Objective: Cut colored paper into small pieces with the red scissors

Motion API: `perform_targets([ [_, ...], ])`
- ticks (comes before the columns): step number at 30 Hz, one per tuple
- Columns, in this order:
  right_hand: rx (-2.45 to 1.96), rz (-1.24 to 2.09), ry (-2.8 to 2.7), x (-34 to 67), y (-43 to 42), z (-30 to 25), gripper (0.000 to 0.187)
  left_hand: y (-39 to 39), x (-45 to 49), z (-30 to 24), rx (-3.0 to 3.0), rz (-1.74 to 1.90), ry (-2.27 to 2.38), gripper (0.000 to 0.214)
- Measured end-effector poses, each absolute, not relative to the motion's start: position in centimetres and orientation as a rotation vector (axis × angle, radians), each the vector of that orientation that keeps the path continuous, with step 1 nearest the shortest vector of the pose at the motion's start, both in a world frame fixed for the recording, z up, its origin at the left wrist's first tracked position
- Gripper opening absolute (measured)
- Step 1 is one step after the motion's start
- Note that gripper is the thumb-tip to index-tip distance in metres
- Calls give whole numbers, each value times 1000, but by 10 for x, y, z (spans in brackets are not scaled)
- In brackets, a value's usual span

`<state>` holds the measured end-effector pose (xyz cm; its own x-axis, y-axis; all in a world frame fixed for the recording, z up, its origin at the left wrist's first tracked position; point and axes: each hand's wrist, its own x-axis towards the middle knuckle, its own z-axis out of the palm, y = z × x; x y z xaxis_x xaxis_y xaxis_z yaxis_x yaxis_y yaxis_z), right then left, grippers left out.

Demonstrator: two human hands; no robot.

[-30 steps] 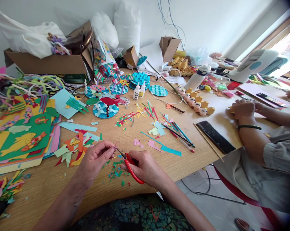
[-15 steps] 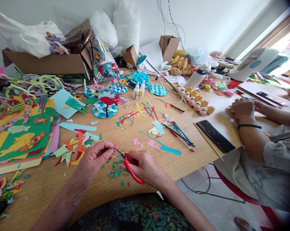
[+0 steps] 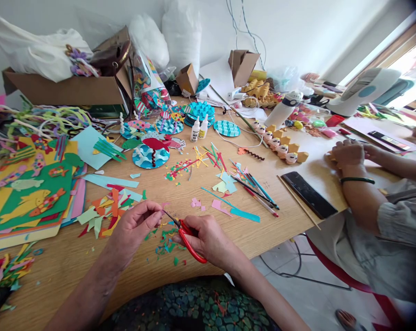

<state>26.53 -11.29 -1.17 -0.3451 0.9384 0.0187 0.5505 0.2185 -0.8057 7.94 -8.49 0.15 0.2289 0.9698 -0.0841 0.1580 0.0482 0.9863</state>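
My right hand (image 3: 208, 239) grips red-handled scissors (image 3: 189, 239), their blades pointing left toward my left hand (image 3: 133, 230). My left hand pinches a tiny paper piece at its fingertips, right at the blade tips; the piece is too small to make out. Under both hands lies a scatter of small green, red and blue paper clippings (image 3: 166, 246) on the wooden table (image 3: 73, 262). A heap of larger coloured paper scraps (image 3: 107, 209) sits just left of my left hand.
Coloured paper sheets with fish shapes (image 3: 31, 197) lie at the left. Blue wave discs (image 3: 151, 156), glue bottles (image 3: 199, 128), pencils (image 3: 256, 188) and a black ruler (image 3: 309, 195) are further out. A cardboard box (image 3: 66, 89) stands at the back. Another person's hands (image 3: 347, 154) work at the right.
Both hands stay in place at the table's near edge. The view has shifted very slightly; the scissors and pinched piece look the same.
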Motion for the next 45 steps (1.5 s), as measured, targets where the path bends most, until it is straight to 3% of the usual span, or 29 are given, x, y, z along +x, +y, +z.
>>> perform_targets([
  [45, -1377, 1030, -2067, 265, -117, -9, 36, -84, 70, 2, 1480, 730, 1130, 15],
])
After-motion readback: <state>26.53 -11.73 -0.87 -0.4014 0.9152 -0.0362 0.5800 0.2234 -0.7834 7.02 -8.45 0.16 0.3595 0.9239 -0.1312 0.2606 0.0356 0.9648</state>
